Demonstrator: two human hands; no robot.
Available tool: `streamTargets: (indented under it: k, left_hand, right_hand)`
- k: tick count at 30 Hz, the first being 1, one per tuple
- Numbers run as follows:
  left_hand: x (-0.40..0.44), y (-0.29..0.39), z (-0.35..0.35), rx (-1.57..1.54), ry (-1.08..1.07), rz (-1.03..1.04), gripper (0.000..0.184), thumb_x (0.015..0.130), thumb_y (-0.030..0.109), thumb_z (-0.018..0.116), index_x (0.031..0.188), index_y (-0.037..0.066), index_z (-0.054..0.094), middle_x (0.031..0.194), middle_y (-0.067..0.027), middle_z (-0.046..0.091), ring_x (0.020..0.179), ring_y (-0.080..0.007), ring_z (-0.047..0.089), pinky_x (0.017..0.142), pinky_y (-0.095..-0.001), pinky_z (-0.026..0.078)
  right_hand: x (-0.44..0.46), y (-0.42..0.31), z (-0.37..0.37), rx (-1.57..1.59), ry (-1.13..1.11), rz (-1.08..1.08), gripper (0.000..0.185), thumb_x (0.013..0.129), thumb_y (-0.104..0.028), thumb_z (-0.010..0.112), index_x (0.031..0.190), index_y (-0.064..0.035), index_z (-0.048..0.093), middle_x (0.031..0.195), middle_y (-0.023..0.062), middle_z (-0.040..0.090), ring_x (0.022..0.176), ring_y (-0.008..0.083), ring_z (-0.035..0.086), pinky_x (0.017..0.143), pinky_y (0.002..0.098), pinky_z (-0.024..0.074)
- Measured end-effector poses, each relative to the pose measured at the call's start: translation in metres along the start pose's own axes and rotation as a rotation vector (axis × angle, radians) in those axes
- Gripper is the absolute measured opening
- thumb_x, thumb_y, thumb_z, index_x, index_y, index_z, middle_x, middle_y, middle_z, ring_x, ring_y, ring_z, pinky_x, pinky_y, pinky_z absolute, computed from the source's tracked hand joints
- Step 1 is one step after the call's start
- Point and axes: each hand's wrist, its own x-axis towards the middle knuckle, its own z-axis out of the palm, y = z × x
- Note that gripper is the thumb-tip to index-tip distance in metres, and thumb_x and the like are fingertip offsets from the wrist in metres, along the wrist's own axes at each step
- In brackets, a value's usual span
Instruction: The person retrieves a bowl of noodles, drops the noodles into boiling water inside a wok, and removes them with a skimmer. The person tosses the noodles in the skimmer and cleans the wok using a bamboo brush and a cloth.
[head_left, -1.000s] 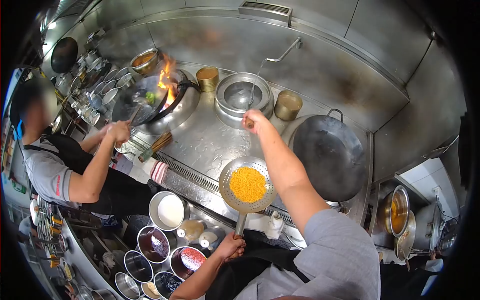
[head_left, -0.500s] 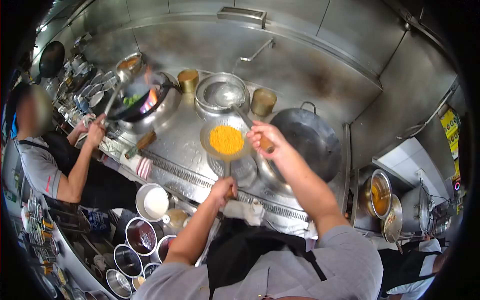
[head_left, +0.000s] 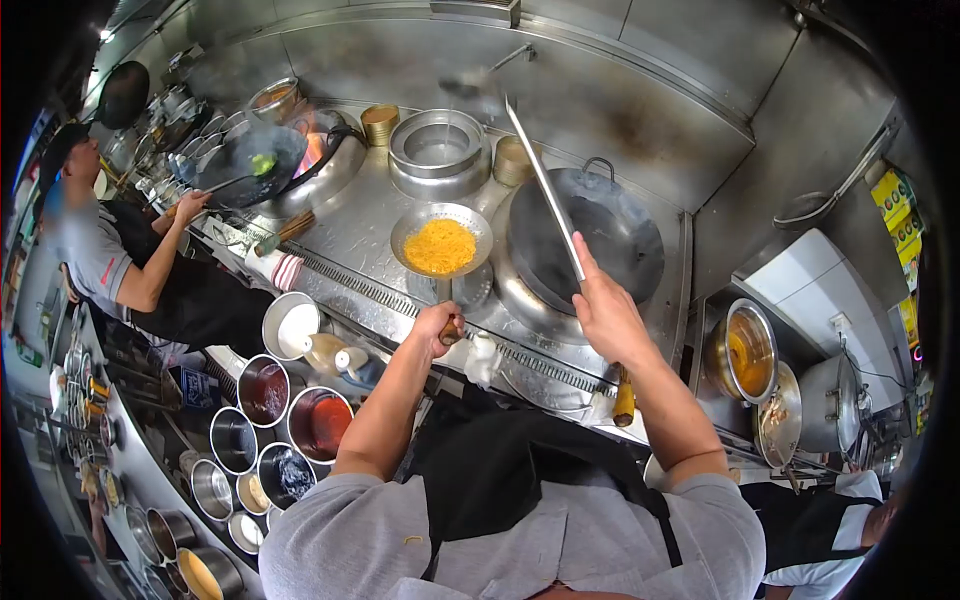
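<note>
My left hand (head_left: 437, 328) is closed around the handle of a perforated strainer (head_left: 480, 222). Yellow noodles (head_left: 440, 246) lie in the strainer, which is held over the steel cooktop. A long metal ladle (head_left: 543, 185) is in my right hand (head_left: 608, 312), gripped on its shaft with the index finger along it. Its wooden end (head_left: 624, 398) shows below my wrist, and its bowl, blurred, is up by the faucet (head_left: 512, 58). Beneath the shaft sits a large dark wok (head_left: 620, 235). A round steel basin (head_left: 436, 140) of water stands behind the strainer.
At left a co-worker (head_left: 130, 240) holds a wok (head_left: 235, 160) with green food near flames. Two brass-coloured tins (head_left: 380, 125) flank the basin. Several sauce pots (head_left: 265, 390) stand lower left. Bowls (head_left: 748, 350) and another person (head_left: 820, 530) are at right.
The ladle has swung up from beside the strainer to the faucet, and my right hand has shifted from its wooden end to the shaft. The noodles lie looser in the strainer. The co-worker's wok has moved.
</note>
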Motion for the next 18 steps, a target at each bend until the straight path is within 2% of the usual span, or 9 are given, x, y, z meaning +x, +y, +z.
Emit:
streamTargets:
  k: [2, 4, 6, 8, 9, 10, 12, 15, 18]
  left_hand:
    - [-0.01, -0.008, 0.008, -0.031, -0.033, 0.032, 0.01, 0.085, 0.005, 0.05, 0.077, 0.006, 0.043, 0.06, -0.0027, 0.044, 0.049, -0.0121, 0.045, 0.044, -0.0258, 0.044]
    - [-0.028, -0.008, 0.021, -0.022, -0.036, 0.073, 0.01, 0.085, 0.006, 0.05, 0.079, 0.006, 0.043, 0.061, -0.0025, 0.044, 0.049, -0.0113, 0.046, 0.045, -0.0252, 0.043]
    - [-0.053, -0.008, 0.037, -0.034, -0.094, 0.122, 0.006, 0.085, 0.005, 0.049, 0.081, 0.006, 0.044, 0.064, -0.0034, 0.045, 0.049, -0.0106, 0.046, 0.045, -0.025, 0.043]
    - [-0.076, -0.02, 0.055, -0.019, -0.079, 0.218, 0.008, 0.083, 0.002, 0.05, 0.087, 0.007, 0.044, 0.067, -0.0042, 0.047, 0.048, -0.0111, 0.045, 0.044, -0.026, 0.042]
    - [-0.08, -0.028, 0.059, 0.093, -0.066, 0.379, 0.013, 0.082, 0.001, 0.051, 0.09, 0.008, 0.044, 0.068, -0.0045, 0.047, 0.048, -0.0114, 0.045, 0.043, -0.027, 0.042]
    - [-0.083, -0.033, 0.06, 0.206, -0.05, 0.535, 0.018, 0.081, -0.001, 0.052, 0.093, 0.008, 0.043, 0.069, -0.0047, 0.048, 0.047, -0.0118, 0.045, 0.042, -0.028, 0.041]
    - [-0.071, -0.033, 0.05, 0.233, -0.002, 0.558, 0.024, 0.08, -0.002, 0.053, 0.097, 0.009, 0.041, 0.069, -0.0049, 0.048, 0.047, -0.0123, 0.045, 0.041, -0.0291, 0.041]
    - [-0.065, -0.034, 0.035, 0.159, -0.117, 0.373, 0.012, 0.082, 0.002, 0.052, 0.089, 0.007, 0.045, 0.069, -0.0052, 0.047, 0.047, -0.0124, 0.046, 0.042, -0.0285, 0.041]
    - [-0.08, -0.047, 0.036, 0.051, -0.054, 0.25, 0.006, 0.083, 0.003, 0.052, 0.083, 0.006, 0.047, 0.069, -0.0056, 0.047, 0.048, -0.0118, 0.045, 0.042, -0.0272, 0.041]
  right_hand:
    - [-0.021, -0.016, -0.009, 0.149, 0.169, -0.095, 0.08, 0.086, -0.005, 0.052, 0.151, -0.0128, 0.005, 0.114, 0.0255, 0.057, 0.101, 0.0426, 0.058, 0.088, 0.0475, 0.0443]
    - [-0.026, -0.021, -0.003, 0.268, 0.198, -0.102, 0.08, 0.088, -0.004, 0.051, 0.151, -0.0183, 0.003, 0.092, 0.0171, 0.058, 0.074, 0.0302, 0.061, 0.076, 0.0396, 0.0506]
    - [-0.02, -0.022, 0.007, 0.824, -0.052, -0.054, 0.08, 0.09, -0.006, 0.052, 0.151, -0.0215, 0.003, 0.085, 0.0106, 0.054, 0.055, 0.019, 0.054, 0.055, 0.0324, 0.0499]
    - [-0.006, -0.018, 0.029, 1.593, -0.265, -0.161, 0.08, 0.091, -0.008, 0.053, 0.152, -0.0255, 0.005, 0.08, 0.0061, 0.049, 0.046, 0.0105, 0.046, 0.042, 0.0266, 0.0415]
    - [0.005, -0.008, 0.035, 1.828, -0.42, -0.177, 0.078, 0.091, -0.009, 0.053, 0.151, -0.0272, 0.007, 0.076, 0.005, 0.045, 0.046, 0.0104, 0.044, 0.04, 0.0263, 0.0398]
    - [0.014, -0.004, 0.038, 1.831, -0.42, -0.185, 0.078, 0.091, -0.009, 0.053, 0.151, -0.0272, 0.007, 0.076, 0.005, 0.045, 0.046, 0.0104, 0.044, 0.04, 0.0263, 0.0398]
    - [0.022, -0.001, 0.044, 1.749, -0.438, -0.262, 0.076, 0.091, -0.011, 0.053, 0.151, -0.0276, 0.009, 0.075, 0.0047, 0.044, 0.045, 0.0097, 0.042, 0.04, 0.0255, 0.0388]
    - [0.007, -0.01, 0.01, 1.579, -0.304, -0.253, 0.078, 0.09, -0.005, 0.053, 0.151, -0.0271, 0.009, 0.073, 0.0041, 0.048, 0.044, 0.01, 0.042, 0.04, 0.0259, 0.0377]
    - [-0.019, -0.001, -0.005, 1.444, -0.2, -0.17, 0.078, 0.089, -0.002, 0.052, 0.151, -0.0257, 0.01, 0.07, 0.0024, 0.047, 0.044, 0.0094, 0.042, 0.039, 0.0249, 0.0379]
